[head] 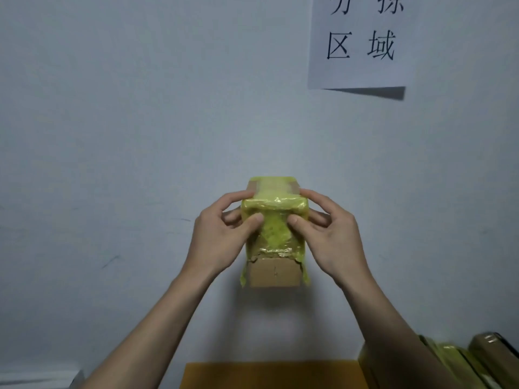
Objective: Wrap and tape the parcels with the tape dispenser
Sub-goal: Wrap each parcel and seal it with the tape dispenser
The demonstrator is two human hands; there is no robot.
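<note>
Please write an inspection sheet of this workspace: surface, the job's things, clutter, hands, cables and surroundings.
Surface: an orange-brown surface shows at the bottom edge.
Job's things: one cardboard parcel held up in the air, mostly covered in yellow-green wrap with tape over it; its near end is bare cardboard. No tape dispenser can be made out.
Clutter: yellow-green wrapped items at bottom right, blurred.
Hands: left hand and right hand grip the parcel from either side, thumbs pressing on the wrap.
Cables: nothing seen.
Surroundings: pale wall; a paper sign with printed characters at top right.
</note>
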